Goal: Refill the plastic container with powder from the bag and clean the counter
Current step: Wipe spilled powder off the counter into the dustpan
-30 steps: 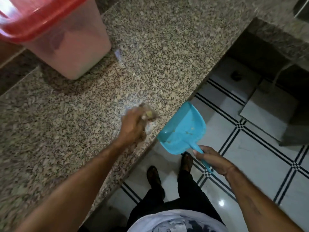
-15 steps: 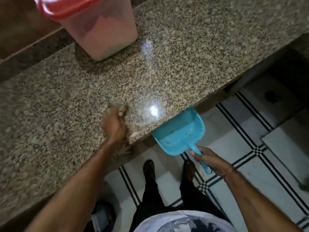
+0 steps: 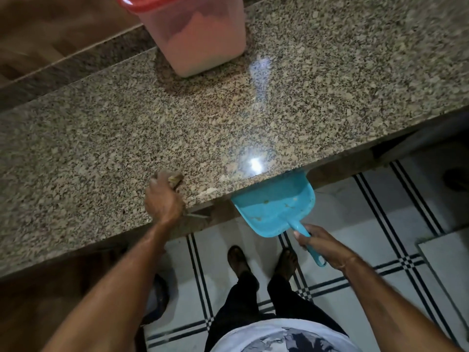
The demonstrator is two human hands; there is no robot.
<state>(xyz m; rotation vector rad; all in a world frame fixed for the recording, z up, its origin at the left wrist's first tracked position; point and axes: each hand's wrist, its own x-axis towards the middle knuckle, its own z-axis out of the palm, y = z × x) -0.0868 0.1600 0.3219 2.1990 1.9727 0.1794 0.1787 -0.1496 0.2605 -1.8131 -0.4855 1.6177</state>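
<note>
The granite bench (image 3: pixel 279 102) was seen running across the upper half of the view, with the tiled floor (image 3: pixel 380 224) below its front edge. The plastic container (image 3: pixel 200 36) was stood at the far side of the bench, well beyond the fingers of both hands, its red lid (image 3: pixel 142 3) in place and pinkish powder (image 3: pixel 200 29) visible through its wall up to about mid height.

A blue dustpan (image 3: pixel 275 209) was held just below the bench's front edge, its open mouth tucked under the lip and a few crumbs lying inside it. Its handle (image 3: pixel 308 243) was gripped by the right hand (image 3: pixel 322 246), whose fingers (image 3: pixel 303 236) were clenched around it.

The left hand (image 3: pixel 163 199) was rested on the bench near the front edge, well to the left of the dustpan. Its fingers (image 3: pixel 158 179) were curled over a small brownish object (image 3: pixel 176 179), blurred, so what it was could not be told. A pale speck of spilled matter (image 3: pixel 210 191) was left on the bench edge between the left fingers and the dustpan's mouth.
</note>
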